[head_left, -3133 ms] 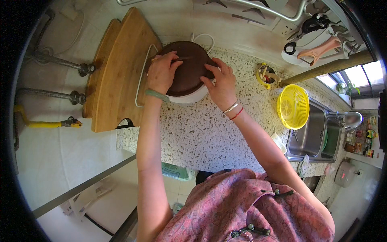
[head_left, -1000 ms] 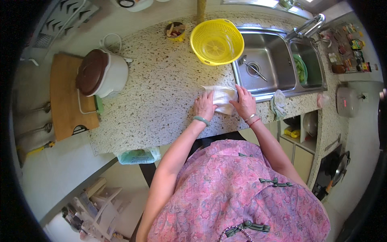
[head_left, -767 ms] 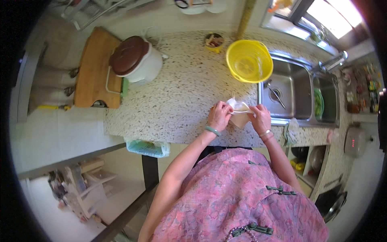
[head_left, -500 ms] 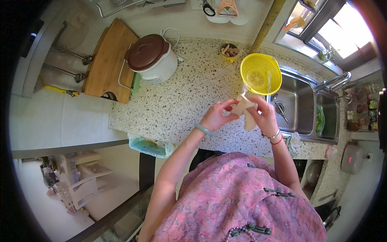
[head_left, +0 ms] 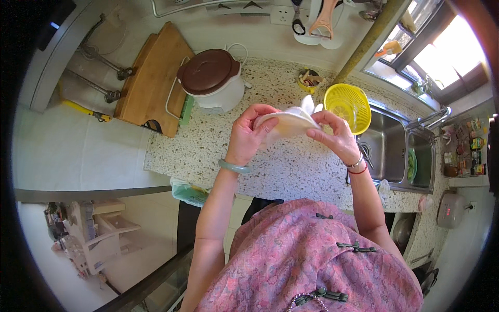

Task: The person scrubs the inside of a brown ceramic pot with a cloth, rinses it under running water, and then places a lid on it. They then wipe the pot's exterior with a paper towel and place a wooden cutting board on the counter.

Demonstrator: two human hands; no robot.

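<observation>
A small, pale cream-white cloth piece (head_left: 289,126), soft and thin like a cloth bag, is stretched between my hands above the speckled countertop (head_left: 280,171). White loops or ends of it stick up near my right fingers. My left hand (head_left: 250,134), below which a jade-green bangle sits, pinches its left edge between thumb and fingers. On the other edge, my right hand (head_left: 337,136) pinches with thumb and fingers. Just beyond the right hand stands a yellow plastic colander (head_left: 362,110). Whether anything lies inside the cloth I cannot tell.
A white electric cooker (head_left: 221,94) with a brown lid stands at the back left, beside wooden cutting boards (head_left: 156,78). Behind the colander is a small yellow pot (head_left: 306,87) holding food pieces. To the right lies a steel double sink (head_left: 387,148). A bag-lined bin (head_left: 188,193) hangs below the counter edge.
My hands have moved farther apart and up, the left one going leftward. The cloth, bunched and hanging before, is now spread out between them. The view has shifted slightly.
</observation>
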